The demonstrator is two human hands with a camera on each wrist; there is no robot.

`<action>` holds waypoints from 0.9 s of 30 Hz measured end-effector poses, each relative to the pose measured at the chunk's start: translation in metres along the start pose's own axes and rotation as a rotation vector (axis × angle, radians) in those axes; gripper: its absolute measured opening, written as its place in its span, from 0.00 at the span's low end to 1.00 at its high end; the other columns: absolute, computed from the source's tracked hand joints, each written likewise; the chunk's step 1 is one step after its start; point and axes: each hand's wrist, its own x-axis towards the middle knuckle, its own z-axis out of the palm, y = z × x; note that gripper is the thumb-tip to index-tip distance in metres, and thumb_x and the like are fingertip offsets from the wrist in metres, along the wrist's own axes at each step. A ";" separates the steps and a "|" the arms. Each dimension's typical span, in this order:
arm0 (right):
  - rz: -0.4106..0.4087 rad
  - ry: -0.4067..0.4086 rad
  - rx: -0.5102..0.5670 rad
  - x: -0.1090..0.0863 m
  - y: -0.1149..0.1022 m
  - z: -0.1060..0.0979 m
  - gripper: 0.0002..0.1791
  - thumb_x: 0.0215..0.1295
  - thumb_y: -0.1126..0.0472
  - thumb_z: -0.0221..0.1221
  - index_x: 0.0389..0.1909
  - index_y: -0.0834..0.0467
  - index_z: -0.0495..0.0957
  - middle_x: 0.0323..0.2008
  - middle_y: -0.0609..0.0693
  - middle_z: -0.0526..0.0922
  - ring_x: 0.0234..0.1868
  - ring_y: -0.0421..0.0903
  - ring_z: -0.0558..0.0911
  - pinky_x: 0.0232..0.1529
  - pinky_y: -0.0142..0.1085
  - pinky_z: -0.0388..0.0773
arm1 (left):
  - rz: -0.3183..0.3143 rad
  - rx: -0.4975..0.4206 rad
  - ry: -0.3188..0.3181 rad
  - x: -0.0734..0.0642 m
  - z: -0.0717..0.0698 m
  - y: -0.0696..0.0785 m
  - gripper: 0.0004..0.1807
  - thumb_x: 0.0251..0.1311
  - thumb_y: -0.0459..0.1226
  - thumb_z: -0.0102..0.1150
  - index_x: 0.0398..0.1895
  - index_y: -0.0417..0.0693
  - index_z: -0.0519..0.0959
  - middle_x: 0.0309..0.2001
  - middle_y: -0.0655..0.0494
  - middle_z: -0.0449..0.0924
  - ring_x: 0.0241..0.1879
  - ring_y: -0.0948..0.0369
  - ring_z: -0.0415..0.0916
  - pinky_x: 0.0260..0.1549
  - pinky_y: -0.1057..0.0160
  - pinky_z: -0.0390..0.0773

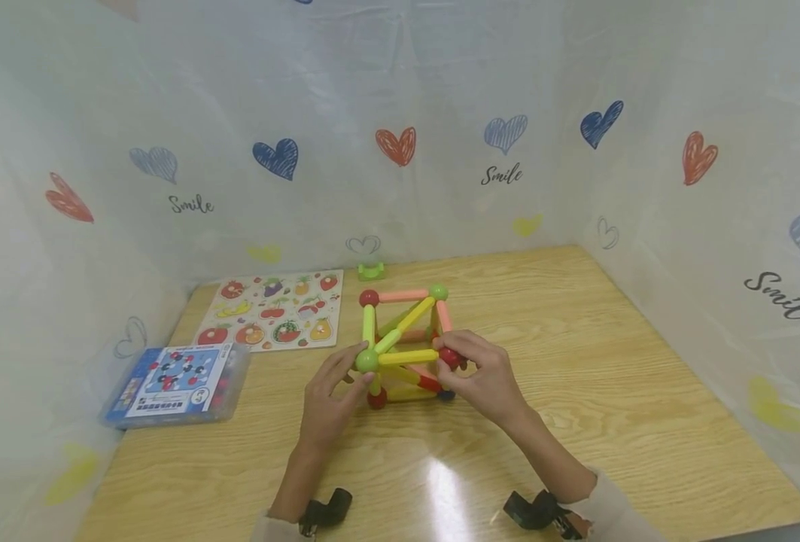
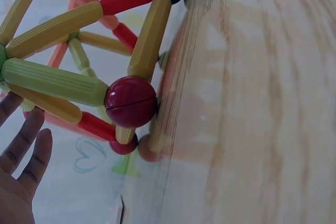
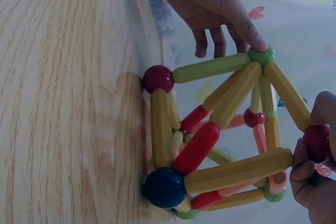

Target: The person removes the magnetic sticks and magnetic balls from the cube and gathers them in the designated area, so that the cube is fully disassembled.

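Two hands hold a stick-and-ball frame on the wooden table in the head view: the left hand pinches a green ball, the right hand a red ball. The left wrist view shows fingers spread near a light-green stick. The right wrist view shows a yellow stick running from a blue ball to the right hand.

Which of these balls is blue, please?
The bottom ball directly below the red ball in the right hand; the others in view are red or green.
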 end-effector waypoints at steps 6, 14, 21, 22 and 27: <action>0.006 0.025 -0.027 -0.004 0.016 -0.005 0.12 0.51 0.80 0.68 0.33 0.61 0.85 0.33 0.51 0.86 0.30 0.46 0.84 0.30 0.27 0.82 | -0.003 0.020 -0.010 0.001 -0.001 0.000 0.27 0.63 0.35 0.67 0.65 0.62 0.77 0.61 0.65 0.75 0.51 0.63 0.75 0.41 0.56 0.81; 0.291 -0.156 -0.027 0.009 0.016 -0.023 0.14 0.67 0.66 0.63 0.50 0.63 0.72 0.45 0.54 0.75 0.38 0.45 0.73 0.34 0.32 0.74 | 0.005 0.030 -0.006 0.001 -0.001 -0.001 0.27 0.63 0.36 0.67 0.65 0.63 0.77 0.61 0.66 0.76 0.50 0.63 0.75 0.40 0.56 0.81; 0.439 -0.211 0.188 0.021 0.034 -0.034 0.22 0.62 0.81 0.43 0.55 0.68 0.50 0.54 0.63 0.56 0.51 0.53 0.62 0.45 0.31 0.67 | 0.002 0.052 -0.012 0.000 0.000 -0.004 0.27 0.63 0.37 0.67 0.65 0.64 0.77 0.61 0.66 0.75 0.47 0.63 0.76 0.39 0.56 0.82; 0.436 -0.207 0.190 0.023 0.037 -0.035 0.22 0.63 0.81 0.43 0.55 0.68 0.50 0.55 0.63 0.55 0.52 0.53 0.63 0.46 0.30 0.68 | 0.003 0.058 -0.012 0.000 0.000 -0.004 0.27 0.63 0.37 0.67 0.65 0.64 0.77 0.61 0.66 0.75 0.47 0.63 0.76 0.38 0.56 0.82; 0.381 -0.187 0.192 0.031 0.054 -0.039 0.21 0.67 0.81 0.44 0.58 0.71 0.52 0.59 0.64 0.52 0.56 0.57 0.67 0.54 0.26 0.73 | -0.005 0.052 -0.008 0.000 -0.001 -0.002 0.27 0.63 0.37 0.68 0.65 0.64 0.77 0.61 0.67 0.76 0.48 0.63 0.75 0.38 0.56 0.82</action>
